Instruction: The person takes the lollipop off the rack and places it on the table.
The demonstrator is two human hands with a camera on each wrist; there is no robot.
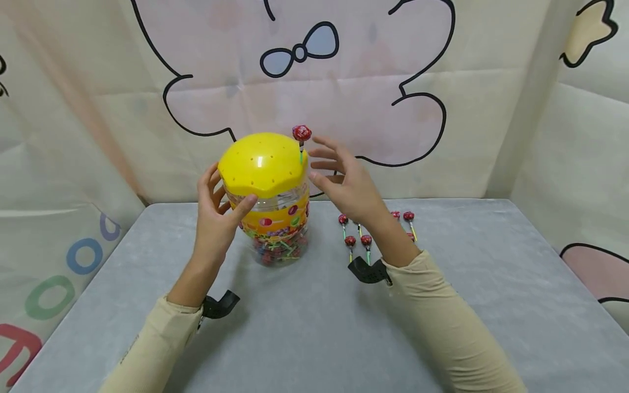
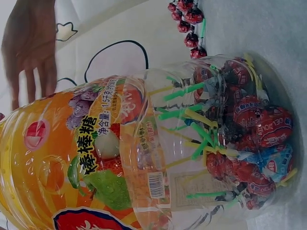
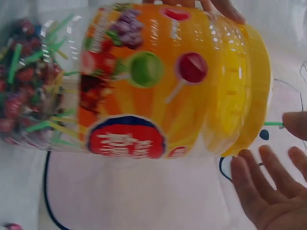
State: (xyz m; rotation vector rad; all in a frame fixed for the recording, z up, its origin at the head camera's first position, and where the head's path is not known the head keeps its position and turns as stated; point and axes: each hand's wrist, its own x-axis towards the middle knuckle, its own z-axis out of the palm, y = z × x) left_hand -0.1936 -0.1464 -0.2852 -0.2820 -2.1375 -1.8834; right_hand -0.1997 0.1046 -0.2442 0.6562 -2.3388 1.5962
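A clear plastic candy jar [image 1: 267, 225] with an orange fruit label stands on the table under a yellow lid [image 1: 260, 164] dotted with small holes. Lollipops in red wrappers and green or yellow sticks [image 2: 199, 115] fill its lower part. My left hand [image 1: 216, 218] grips the jar from the left, just below the lid, thumb toward me. A red lollipop [image 1: 302, 133] stands upright at the lid's right edge, head up, its green stick reaching the lid. Beside that lollipop is my right hand [image 1: 349, 183], fingers spread and holding nothing.
Several loose red lollipops [image 1: 366, 240] lie on the grey table [image 1: 314, 338] to the right, partly hidden by the right forearm. A fabric backdrop [image 1: 363, 120] with cartoon outlines rises behind the table. Each wrist carries a black camera mount [image 1: 368, 270].
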